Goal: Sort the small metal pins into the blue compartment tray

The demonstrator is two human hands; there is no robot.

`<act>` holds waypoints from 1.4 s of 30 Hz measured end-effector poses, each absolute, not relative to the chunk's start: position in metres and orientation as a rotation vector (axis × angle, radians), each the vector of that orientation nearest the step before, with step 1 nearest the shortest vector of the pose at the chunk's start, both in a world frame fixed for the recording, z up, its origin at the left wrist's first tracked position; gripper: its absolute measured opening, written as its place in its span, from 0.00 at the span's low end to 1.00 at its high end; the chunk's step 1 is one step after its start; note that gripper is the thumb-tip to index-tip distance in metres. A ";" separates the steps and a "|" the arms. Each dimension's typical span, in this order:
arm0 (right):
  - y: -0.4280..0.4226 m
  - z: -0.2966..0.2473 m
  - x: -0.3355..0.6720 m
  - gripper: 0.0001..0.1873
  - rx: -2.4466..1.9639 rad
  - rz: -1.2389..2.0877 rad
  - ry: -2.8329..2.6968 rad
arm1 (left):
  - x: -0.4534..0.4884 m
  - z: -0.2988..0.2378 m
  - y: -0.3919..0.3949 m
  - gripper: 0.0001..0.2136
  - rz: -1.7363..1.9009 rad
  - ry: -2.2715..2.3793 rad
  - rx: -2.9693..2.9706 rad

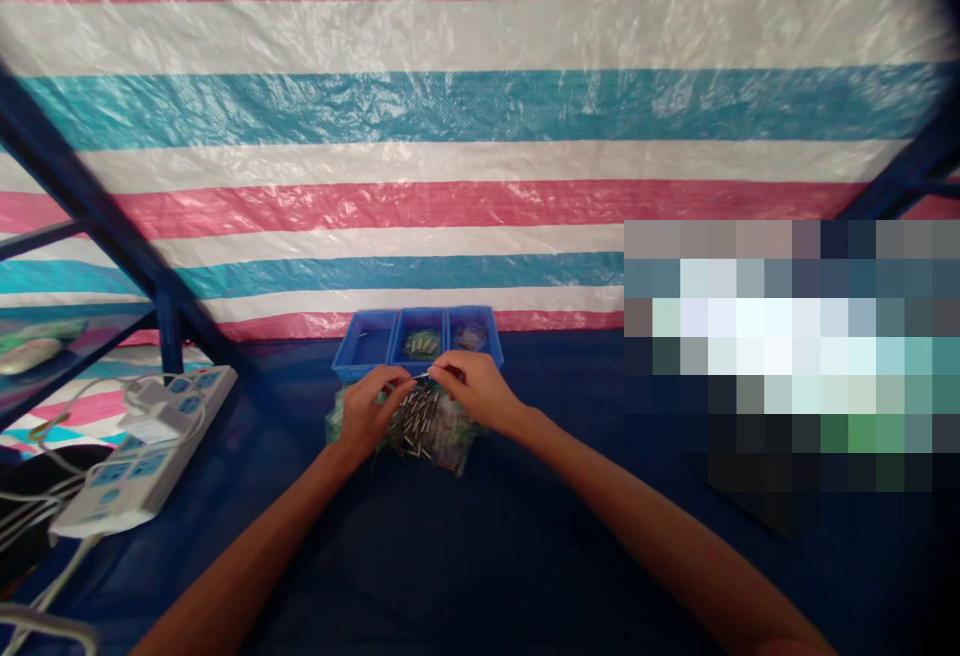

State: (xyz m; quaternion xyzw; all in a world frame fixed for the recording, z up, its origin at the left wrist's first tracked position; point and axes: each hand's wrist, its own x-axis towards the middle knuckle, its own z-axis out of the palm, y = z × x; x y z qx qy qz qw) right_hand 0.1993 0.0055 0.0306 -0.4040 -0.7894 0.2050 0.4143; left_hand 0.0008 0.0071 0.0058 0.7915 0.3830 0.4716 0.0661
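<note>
A heap of small metal pins (417, 422) lies on a clear plastic bag (444, 448) on the dark blue table, just in front of a blue compartment tray (375, 344). My left hand (369, 408) rests on the heap's left side with its fingers curled into the pins. My right hand (474, 388) is above the heap's right side, pinching a thin pin at its fingertips. The two hands' fingertips nearly meet over the heap. The tray's middle and right compartments hold small parts that I cannot make out.
A white power strip (142, 456) with plugged cables lies at the left on the dark blue table (480, 556). A striped pink, white and blue tarp (480, 136) hangs behind. Blue metal frame bars (90, 206) slant at the left. A blurred patch covers the right.
</note>
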 end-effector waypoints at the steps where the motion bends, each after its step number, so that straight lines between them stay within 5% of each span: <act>1: 0.006 0.030 0.199 0.12 -1.014 0.517 -1.990 | 0.001 0.006 0.007 0.07 1.431 1.164 2.389; 26: 0.005 0.016 0.192 0.11 -0.986 0.473 -2.002 | 0.001 0.010 -0.001 0.08 1.507 1.203 2.357; 42: 0.003 0.016 0.192 0.12 -1.094 0.452 -2.017 | 0.006 0.012 0.004 0.08 1.507 1.097 1.740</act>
